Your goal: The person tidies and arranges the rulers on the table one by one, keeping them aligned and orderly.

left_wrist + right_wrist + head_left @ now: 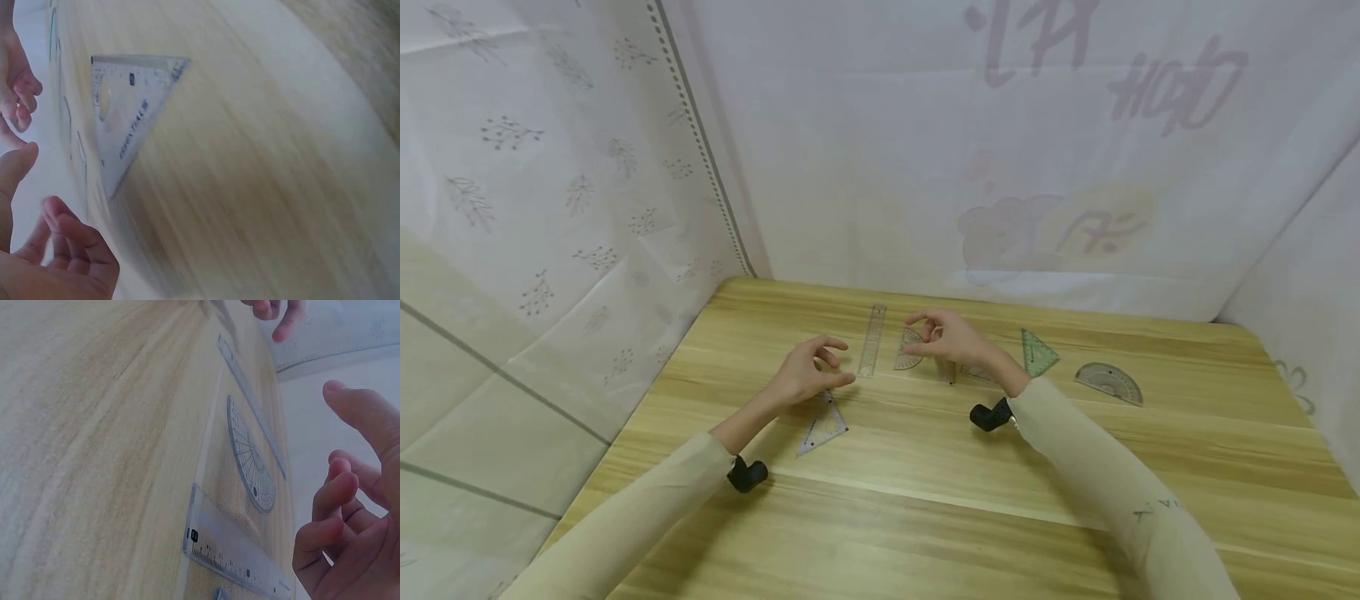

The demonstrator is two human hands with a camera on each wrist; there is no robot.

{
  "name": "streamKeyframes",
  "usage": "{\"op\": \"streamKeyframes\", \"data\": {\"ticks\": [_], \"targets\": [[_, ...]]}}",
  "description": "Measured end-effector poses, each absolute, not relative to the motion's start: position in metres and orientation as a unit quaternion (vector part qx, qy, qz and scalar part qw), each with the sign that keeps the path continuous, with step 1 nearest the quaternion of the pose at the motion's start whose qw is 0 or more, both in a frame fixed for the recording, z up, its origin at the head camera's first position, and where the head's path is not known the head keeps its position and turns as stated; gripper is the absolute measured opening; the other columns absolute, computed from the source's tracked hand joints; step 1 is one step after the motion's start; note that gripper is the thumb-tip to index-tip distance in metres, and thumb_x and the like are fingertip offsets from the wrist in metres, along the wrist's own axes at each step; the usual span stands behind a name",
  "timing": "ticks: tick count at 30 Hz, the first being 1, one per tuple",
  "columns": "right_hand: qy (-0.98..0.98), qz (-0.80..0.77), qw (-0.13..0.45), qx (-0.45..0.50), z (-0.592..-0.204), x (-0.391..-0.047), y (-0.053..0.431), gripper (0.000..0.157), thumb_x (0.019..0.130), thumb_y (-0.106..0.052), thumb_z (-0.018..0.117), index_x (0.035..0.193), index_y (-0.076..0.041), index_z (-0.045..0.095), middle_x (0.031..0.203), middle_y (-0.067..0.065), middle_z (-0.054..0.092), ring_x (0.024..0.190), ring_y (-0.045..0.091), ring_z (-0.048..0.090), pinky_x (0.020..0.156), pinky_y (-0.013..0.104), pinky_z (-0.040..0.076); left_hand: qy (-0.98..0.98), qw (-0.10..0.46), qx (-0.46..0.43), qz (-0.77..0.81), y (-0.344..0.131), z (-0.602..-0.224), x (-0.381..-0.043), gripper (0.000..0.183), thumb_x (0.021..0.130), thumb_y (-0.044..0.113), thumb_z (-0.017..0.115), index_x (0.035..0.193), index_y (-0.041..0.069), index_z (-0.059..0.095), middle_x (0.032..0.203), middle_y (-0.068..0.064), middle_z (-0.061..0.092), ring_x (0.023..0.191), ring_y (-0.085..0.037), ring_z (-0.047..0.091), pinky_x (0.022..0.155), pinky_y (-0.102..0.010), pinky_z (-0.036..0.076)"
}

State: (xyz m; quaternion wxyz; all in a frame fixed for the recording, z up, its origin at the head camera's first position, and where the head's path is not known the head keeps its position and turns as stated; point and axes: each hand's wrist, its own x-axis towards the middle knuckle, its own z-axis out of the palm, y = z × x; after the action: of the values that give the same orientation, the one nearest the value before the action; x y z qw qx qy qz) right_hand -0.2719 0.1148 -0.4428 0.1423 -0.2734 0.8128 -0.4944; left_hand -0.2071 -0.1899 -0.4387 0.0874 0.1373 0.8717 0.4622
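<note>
the left hand (805, 371), thumb and fingers spread apart with nothing between them, hovers near a clear plastic triangular set square (134, 106) on the yellow-brown wooden table (887, 517). the right hand (951, 337), also parted and empty, hangs above the table near a clear plastic semicircular protractor (907, 352). between the hands lies a clear plastic straight ruler (872, 342).
</note>
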Motion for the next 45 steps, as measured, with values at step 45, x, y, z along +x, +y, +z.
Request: {"op": "streamKeyframes", "data": {"ticks": [45], "targets": [[0.851,-0.439,0.123,-0.261,-0.44,-0.313,0.083,0.05,0.091,-0.016,0.08,0.132,0.005,0.06,0.09,0.013,0.058,0.076,0.022,0.052,0.065,0.033,0.043,0.88,0.095,0.125,0.448,-0.18,-0.447,-0.218,0.056,0.081,0.012,0.089,0.128,-0.002,0.062,0.092,-0.01,0.063,0.079,-0.022,0.058,0.068,-0.033,0.047]]}}
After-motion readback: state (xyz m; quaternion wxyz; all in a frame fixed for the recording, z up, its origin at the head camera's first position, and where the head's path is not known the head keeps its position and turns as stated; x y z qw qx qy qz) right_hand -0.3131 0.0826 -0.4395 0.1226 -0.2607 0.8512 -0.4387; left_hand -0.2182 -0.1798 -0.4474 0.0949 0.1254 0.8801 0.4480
